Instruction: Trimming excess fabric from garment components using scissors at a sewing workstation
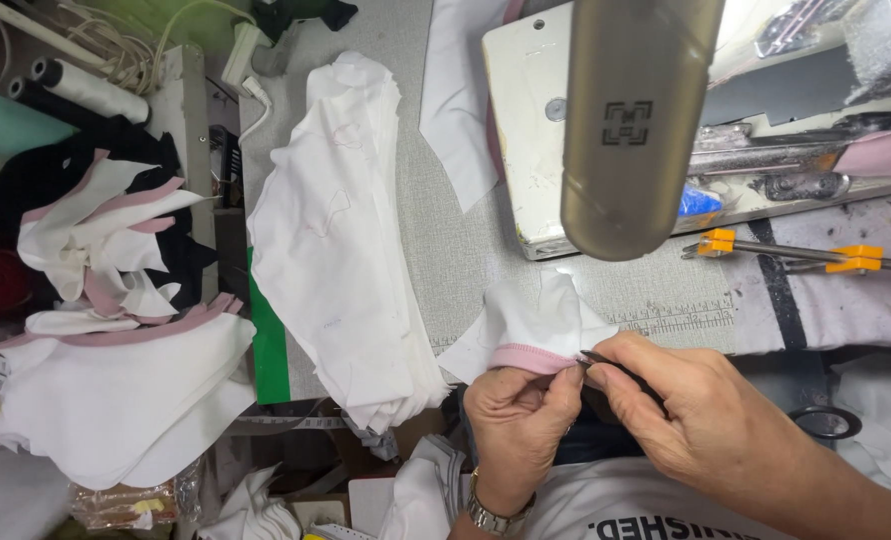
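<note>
My left hand (pixel 519 405) pinches a small white fabric piece (pixel 528 325) at its pink trim (pixel 531 358), held just above the near edge of the desk (pixel 466 250). My right hand (pixel 686 410) grips small snips (pixel 606 366), tips touching the trim's end. I judge a clean cut needs the trim held taut, blades close to the stitching. A white stack (pixel 341 230) lies to the left.

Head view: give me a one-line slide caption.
Left hand pinches a white fabric piece by its pink edge while right hand applies small snips.
</note>
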